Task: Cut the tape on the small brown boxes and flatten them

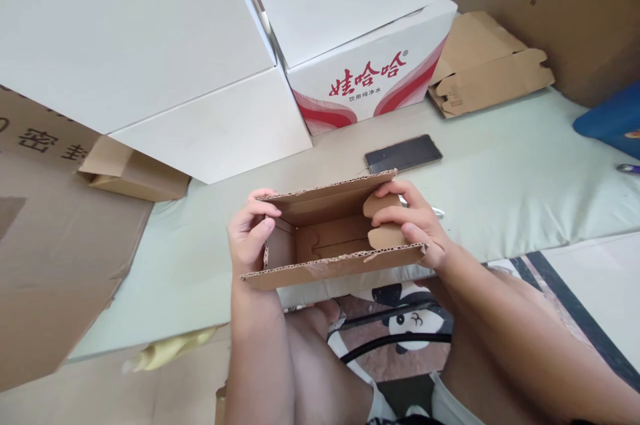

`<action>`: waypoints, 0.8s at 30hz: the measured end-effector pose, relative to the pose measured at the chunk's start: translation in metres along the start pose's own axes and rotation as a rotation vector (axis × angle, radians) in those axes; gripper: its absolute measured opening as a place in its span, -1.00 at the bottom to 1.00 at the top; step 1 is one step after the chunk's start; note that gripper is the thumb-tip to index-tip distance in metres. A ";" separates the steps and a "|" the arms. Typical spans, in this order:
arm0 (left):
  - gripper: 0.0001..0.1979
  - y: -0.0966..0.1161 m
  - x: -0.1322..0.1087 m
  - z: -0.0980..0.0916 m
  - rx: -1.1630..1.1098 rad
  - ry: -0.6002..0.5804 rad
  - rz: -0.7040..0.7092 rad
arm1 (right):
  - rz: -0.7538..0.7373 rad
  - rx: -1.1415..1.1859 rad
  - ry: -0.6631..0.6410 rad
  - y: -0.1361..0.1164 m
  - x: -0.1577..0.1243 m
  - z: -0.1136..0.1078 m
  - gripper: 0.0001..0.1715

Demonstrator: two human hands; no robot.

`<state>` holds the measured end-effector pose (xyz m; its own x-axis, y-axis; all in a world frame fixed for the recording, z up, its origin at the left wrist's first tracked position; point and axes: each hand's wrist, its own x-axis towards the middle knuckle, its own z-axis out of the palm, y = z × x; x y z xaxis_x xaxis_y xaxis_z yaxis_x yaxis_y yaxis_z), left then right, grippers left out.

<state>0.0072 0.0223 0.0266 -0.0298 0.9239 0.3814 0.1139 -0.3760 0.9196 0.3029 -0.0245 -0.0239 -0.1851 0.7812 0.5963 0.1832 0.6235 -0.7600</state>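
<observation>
Between my two hands is a small brown cardboard box (335, 270), its top side open toward me and nothing visible inside. My left hand (250, 228) grips the left end wall, with fingers over its edge and the thumb on the near side. At the right end, my right hand (415, 222) holds the box by two rounded flaps (386, 237), its fingers bent over them. A dark phone (404, 153) lies on the pale green cloth just beyond the box. Part of a small white object shows behind my right hand; I cannot make out what it is.
White cartons (210, 128) and a red-and-white printed carton (370, 78) stand at the back. A folded cardboard box (495, 72) lies at the back right, near a blue object (610, 122). Large brown cardboard (60, 232) borders the left. Pale green cloth (200, 265) covers the table.
</observation>
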 end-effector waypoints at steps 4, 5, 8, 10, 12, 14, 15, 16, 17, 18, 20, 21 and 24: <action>-0.77 0.001 0.000 0.000 -0.012 -0.001 -0.002 | 0.026 0.008 0.009 -0.002 0.000 0.001 -0.50; -0.79 0.001 -0.001 0.000 -0.016 -0.003 -0.003 | 0.044 0.006 0.008 -0.003 0.001 0.001 -0.49; -0.82 0.001 -0.001 0.001 -0.020 -0.010 -0.009 | 0.104 0.005 0.000 -0.008 0.003 0.001 -0.47; -0.81 0.001 -0.001 0.001 -0.020 -0.003 -0.013 | 0.128 0.006 -0.005 -0.011 0.004 0.000 -0.46; -0.77 0.000 -0.001 0.000 -0.019 0.005 -0.018 | 0.140 0.000 -0.015 -0.012 0.004 -0.001 -0.45; -0.74 0.000 -0.001 -0.001 -0.014 0.004 -0.027 | 0.146 -0.006 -0.027 -0.013 0.005 -0.002 -0.44; -0.73 0.000 0.000 -0.001 -0.008 0.000 -0.033 | 0.147 -0.008 -0.034 -0.014 0.005 -0.002 -0.44; -0.73 0.000 0.000 -0.002 -0.003 -0.004 -0.040 | 0.148 -0.009 -0.039 -0.014 0.005 -0.003 -0.44; -0.73 0.000 0.001 -0.003 0.001 -0.010 -0.047 | 0.148 -0.010 -0.043 -0.013 0.005 -0.003 -0.44; -0.74 0.001 0.001 -0.003 0.002 -0.017 -0.052 | 0.145 -0.011 -0.045 -0.013 0.006 -0.003 -0.44; -0.74 0.001 0.001 -0.004 0.003 -0.031 -0.057 | 0.133 -0.010 -0.043 -0.013 0.006 -0.003 -0.46; -0.75 0.001 0.002 -0.004 0.005 -0.034 -0.055 | 0.127 -0.009 -0.040 -0.012 0.006 -0.003 -0.46; -0.75 0.000 0.001 -0.004 0.012 -0.028 -0.044 | 0.127 -0.006 -0.036 -0.012 0.005 -0.002 -0.46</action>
<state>0.0033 0.0233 0.0276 -0.0073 0.9414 0.3373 0.1253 -0.3338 0.9343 0.3019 -0.0278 -0.0111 -0.1942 0.8525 0.4852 0.2130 0.5195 -0.8275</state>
